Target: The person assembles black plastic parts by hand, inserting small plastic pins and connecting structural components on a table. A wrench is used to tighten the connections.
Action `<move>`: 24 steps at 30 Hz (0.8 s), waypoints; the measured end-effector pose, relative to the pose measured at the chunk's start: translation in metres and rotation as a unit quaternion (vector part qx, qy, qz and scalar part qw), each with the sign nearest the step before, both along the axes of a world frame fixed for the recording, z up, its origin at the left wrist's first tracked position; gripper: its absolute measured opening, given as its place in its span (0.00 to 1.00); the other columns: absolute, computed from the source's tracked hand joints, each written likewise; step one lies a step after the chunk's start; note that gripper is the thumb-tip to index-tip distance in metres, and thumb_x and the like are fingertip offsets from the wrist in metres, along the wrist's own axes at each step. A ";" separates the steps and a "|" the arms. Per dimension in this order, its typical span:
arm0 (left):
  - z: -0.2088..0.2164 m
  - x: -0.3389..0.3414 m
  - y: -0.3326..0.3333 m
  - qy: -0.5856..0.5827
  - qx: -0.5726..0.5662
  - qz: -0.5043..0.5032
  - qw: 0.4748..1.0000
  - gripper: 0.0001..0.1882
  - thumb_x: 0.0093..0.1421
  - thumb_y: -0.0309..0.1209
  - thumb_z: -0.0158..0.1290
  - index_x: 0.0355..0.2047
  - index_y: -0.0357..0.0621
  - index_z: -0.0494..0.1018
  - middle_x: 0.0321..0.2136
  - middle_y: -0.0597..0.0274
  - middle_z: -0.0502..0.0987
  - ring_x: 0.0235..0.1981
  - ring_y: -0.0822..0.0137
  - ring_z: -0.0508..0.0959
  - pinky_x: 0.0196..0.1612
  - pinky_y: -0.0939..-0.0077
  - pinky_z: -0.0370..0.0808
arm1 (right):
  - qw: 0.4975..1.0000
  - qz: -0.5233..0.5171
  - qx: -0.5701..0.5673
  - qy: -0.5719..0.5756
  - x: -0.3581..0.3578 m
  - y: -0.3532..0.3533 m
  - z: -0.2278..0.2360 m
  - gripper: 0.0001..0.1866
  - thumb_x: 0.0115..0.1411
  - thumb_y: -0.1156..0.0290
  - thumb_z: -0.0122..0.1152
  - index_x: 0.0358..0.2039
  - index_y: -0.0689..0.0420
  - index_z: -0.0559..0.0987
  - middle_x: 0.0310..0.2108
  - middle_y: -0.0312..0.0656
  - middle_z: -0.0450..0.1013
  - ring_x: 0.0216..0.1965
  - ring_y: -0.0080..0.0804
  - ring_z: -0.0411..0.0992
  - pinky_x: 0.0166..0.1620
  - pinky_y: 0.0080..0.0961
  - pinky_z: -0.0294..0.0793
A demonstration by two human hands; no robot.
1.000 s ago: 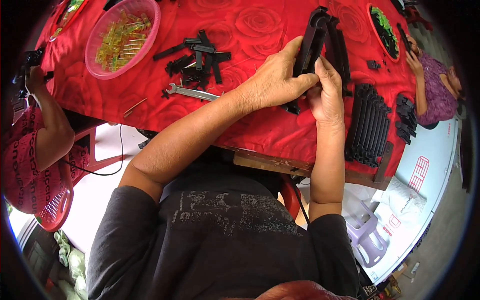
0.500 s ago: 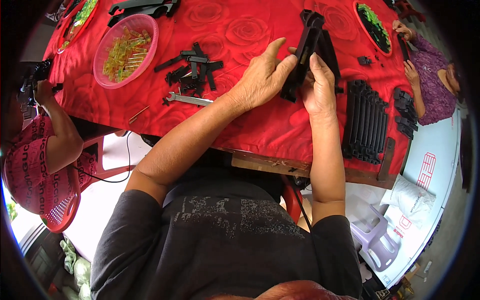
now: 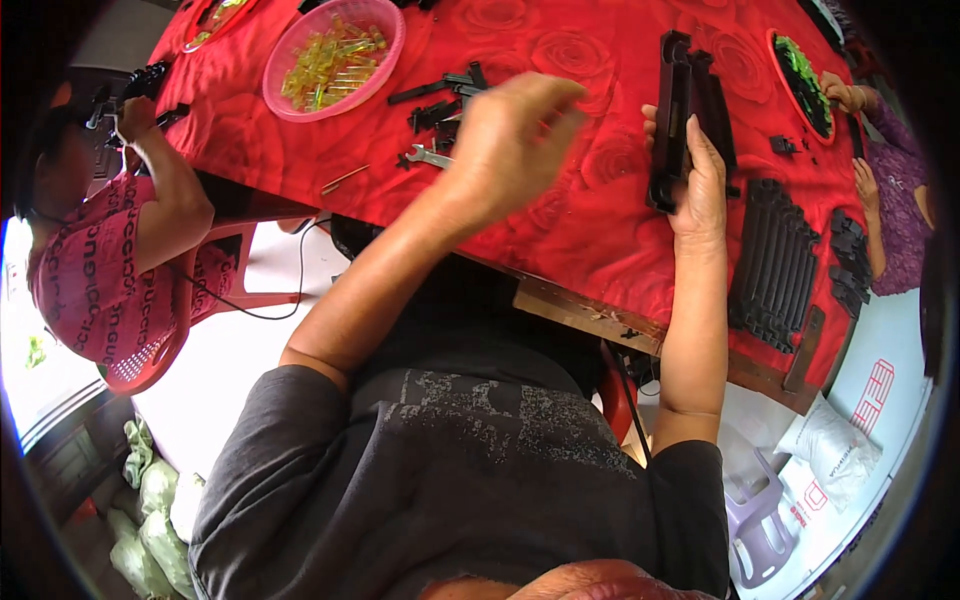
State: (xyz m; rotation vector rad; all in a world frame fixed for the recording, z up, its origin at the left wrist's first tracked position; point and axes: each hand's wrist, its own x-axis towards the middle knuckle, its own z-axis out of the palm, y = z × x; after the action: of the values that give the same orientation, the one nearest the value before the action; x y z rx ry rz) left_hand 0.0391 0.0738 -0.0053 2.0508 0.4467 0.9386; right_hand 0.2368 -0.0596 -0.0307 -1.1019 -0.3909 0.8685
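Note:
My right hand [image 3: 704,195] grips a long black plastic housing [image 3: 672,125] by its lower end, thumb along its side and fingertips showing on the other side. The housing has a hollow channel and is held lengthwise away from me over the table. My left hand [image 3: 512,150] hangs apart from it, to its left, slightly blurred, with thumb and fingers apart and nothing seen between them. Beneath and behind that hand are a pile of small black plastic parts [image 3: 432,115] and an open-end wrench [image 3: 430,157], both partly hidden.
A pink basket [image 3: 275,85] of clear yellow pieces stands at the far left. Several black housings [image 3: 772,265] lie in a row at right, beside smaller black parts [image 3: 850,262]. Another basket [image 3: 828,128] holds green and black pieces. Co-workers sit left and right of the red-covered table [image 3: 590,240].
My left hand has come off the black housing and moved left. My right hand still holds the housing. The whole view has shifted, so the table's things sit farther right.

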 end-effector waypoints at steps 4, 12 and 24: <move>0.014 -0.040 0.043 0.096 -0.043 0.122 0.987 0.09 0.61 0.26 0.57 0.41 0.38 0.80 0.31 0.63 0.81 0.31 0.79 0.78 0.33 0.81 0.75 | 1.000 0.015 0.007 0.004 -0.004 -0.001 0.002 0.20 0.71 0.61 0.50 0.47 0.67 0.78 0.45 0.52 0.78 0.42 0.33 0.79 0.47 0.27 0.80; -0.007 -0.052 0.073 0.215 0.148 0.086 0.961 0.10 0.56 0.27 0.59 0.39 0.41 0.81 0.30 0.56 0.78 0.31 0.58 0.79 0.37 0.67 0.75 | 0.997 0.077 0.004 0.016 -0.004 -0.003 -0.002 0.19 0.71 0.61 0.51 0.47 0.65 0.78 0.45 0.52 0.78 0.43 0.33 0.79 0.46 0.29 0.82; -0.011 -0.049 0.081 0.243 0.157 0.068 0.955 0.10 0.54 0.29 0.61 0.36 0.41 0.81 0.29 0.54 0.76 0.31 0.54 0.79 0.36 0.62 0.74 | 0.996 0.092 -0.007 0.011 0.001 -0.002 -0.002 0.19 0.71 0.62 0.51 0.49 0.66 0.78 0.46 0.52 0.78 0.44 0.34 0.79 0.48 0.29 0.81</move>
State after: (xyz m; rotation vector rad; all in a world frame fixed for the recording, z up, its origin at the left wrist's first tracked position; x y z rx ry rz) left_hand -0.0095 0.1548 -0.0163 2.5801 0.7439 0.5988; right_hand 0.2374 -0.0612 -0.0325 -1.0796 -0.4745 1.0471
